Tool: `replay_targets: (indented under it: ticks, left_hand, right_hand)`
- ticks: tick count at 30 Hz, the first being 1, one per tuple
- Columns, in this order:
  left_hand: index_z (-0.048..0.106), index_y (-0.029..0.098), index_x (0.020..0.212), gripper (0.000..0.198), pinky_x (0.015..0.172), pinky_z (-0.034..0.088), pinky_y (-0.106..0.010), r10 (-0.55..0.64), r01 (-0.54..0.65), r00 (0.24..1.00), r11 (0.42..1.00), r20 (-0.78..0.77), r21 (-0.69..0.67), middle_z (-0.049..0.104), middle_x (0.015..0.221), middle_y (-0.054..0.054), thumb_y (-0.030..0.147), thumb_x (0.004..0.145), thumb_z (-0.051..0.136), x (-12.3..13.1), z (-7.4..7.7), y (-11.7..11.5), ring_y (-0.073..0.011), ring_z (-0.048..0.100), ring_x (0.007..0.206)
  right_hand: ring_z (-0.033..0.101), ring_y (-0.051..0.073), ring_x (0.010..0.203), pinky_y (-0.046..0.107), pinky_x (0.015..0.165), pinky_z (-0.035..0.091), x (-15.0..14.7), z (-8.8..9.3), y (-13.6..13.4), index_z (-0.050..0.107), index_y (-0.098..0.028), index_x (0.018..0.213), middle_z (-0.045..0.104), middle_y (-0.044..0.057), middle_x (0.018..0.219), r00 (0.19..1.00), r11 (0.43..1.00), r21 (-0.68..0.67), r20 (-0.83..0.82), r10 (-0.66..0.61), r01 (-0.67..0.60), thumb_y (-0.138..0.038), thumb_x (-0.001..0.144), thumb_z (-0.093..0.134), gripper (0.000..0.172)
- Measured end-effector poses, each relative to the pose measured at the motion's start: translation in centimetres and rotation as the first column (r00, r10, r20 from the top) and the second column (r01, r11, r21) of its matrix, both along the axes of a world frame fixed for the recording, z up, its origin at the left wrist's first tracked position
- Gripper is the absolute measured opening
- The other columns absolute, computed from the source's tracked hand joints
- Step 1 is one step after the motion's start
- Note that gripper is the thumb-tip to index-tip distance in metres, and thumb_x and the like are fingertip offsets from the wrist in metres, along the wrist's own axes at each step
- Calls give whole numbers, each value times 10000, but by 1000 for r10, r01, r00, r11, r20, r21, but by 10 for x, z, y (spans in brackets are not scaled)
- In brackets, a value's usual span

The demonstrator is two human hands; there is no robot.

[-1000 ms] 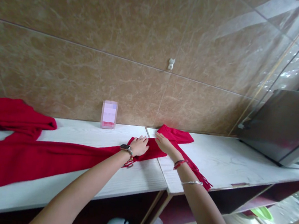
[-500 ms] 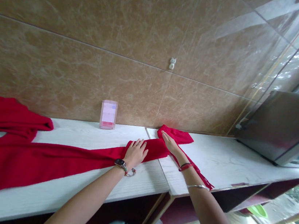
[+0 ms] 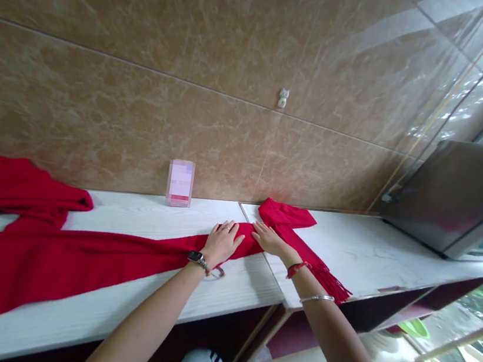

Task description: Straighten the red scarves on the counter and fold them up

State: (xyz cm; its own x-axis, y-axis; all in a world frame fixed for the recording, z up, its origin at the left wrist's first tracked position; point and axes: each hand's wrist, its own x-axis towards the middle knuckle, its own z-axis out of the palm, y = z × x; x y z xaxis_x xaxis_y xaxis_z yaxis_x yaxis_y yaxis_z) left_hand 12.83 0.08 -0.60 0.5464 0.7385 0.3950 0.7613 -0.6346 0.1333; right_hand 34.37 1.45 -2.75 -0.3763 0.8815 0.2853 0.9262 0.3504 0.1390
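A long red scarf [image 3: 93,259] stretches along the white countertop from the left edge to the middle, where a narrow folded part lies under both hands. My left hand [image 3: 222,244] rests flat on this folded part with its fingers spread. Just to the right, my right hand [image 3: 268,238] lies open on the folded part's right end, fingers stretched out to the left. Beyond my right wrist, a fringed red end [image 3: 327,275] runs toward the counter's front edge. A loose red fold [image 3: 286,213] lies behind my right hand, near the wall.
Bunched red fabric [image 3: 22,190] lies at the back left. A small pinkish card or box [image 3: 180,183], blurred out, stands against the tiled wall. A dark grey appliance [image 3: 474,200] stands at the right end of the counter [image 3: 374,258]. Open shelves run beneath.
My right hand has come down and leftward onto the folded scarf, closer to my left hand. The fringed end now shows more fully spread. My left hand stays in place.
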Motion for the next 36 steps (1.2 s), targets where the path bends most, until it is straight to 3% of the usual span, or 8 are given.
replay_targets:
  ticks: [3, 6, 11, 16, 20, 25, 30, 36]
  left_hand:
    - [430, 157, 1272, 453, 1000, 319, -417, 61, -58, 996, 997, 58, -49, 418, 1356, -108, 384, 939, 223, -9, 6, 6, -229, 361, 1250]
    - [439, 143, 1256, 444, 986, 347, -344, 75, -62, 991, 991, 112, -115, 456, 1324, -106, 330, 949, 178, -16, 10, 14, -186, 382, 1238]
    - [365, 100, 1309, 535, 987, 338, -313, 55, -30, 994, 970, 97, -243, 445, 1327, -141, 428, 939, 160, -42, 9, 12, -182, 387, 1241]
    - [308, 163, 1358, 738, 1032, 276, -375, -70, 35, 986, 974, -151, -225, 296, 1427, -125, 592, 779, 465, -117, 5, -20, -262, 273, 1304]
    - [427, 217, 1290, 437, 1018, 309, -345, -5, -39, 947, 991, -320, -129, 401, 1374, -77, 253, 854, 423, -183, 6, -41, -216, 355, 1264]
    - [517, 257, 1193, 547, 814, 458, -290, 77, -108, 887, 993, -455, -41, 535, 1203, -68, -26, 761, 336, -233, 28, -43, -189, 540, 1044]
    - [581, 188, 1084, 441, 724, 464, -287, 326, -268, 805, 945, -496, 187, 540, 1083, -110, 1, 806, 295, -256, 57, -35, -224, 509, 1021]
    - [513, 173, 1208, 484, 826, 430, -389, 304, -396, 719, 918, -624, -9, 531, 1166, -161, -3, 797, 327, -239, 49, -52, -262, 521, 1051]
  right_hand:
    - [296, 290, 1289, 532, 995, 300, -16, 20, 4, 429, -144, 1297, 398, 173, 1362, 984, 995, -8, -148, -101, 101, -277, 920, 327, 412]
    - [240, 270, 1314, 534, 1012, 267, -38, 27, 2, 344, -179, 1356, 341, 131, 1405, 978, 999, -28, -202, -49, 44, -326, 927, 298, 455]
    - [333, 261, 1275, 532, 976, 315, -55, 5, -9, 399, -233, 1324, 401, 116, 1369, 997, 998, -39, -70, 36, -39, -297, 922, 331, 412]
    - [343, 240, 1271, 496, 968, 337, -52, -9, -10, 369, -241, 1341, 397, 102, 1372, 996, 999, 27, -89, 22, -20, -311, 928, 306, 423]
    - [358, 229, 1263, 504, 1006, 282, -52, -11, -8, 399, -250, 1323, 421, 77, 1359, 984, 999, 37, -180, -3, 10, -333, 929, 290, 417]
    - [374, 225, 1254, 486, 1033, 252, -55, -11, -12, 469, -201, 1275, 475, 85, 1317, 958, 998, 62, -286, -14, 33, -340, 924, 297, 415]
    - [408, 228, 1229, 478, 1023, 274, -57, -9, -17, 503, -172, 1245, 500, 107, 1292, 951, 996, 87, -309, 21, 7, -322, 923, 297, 410]
    - [437, 239, 1206, 468, 1010, 313, -56, -1, -18, 520, -166, 1226, 532, 111, 1260, 932, 994, 97, -353, 85, -54, -341, 907, 349, 402]
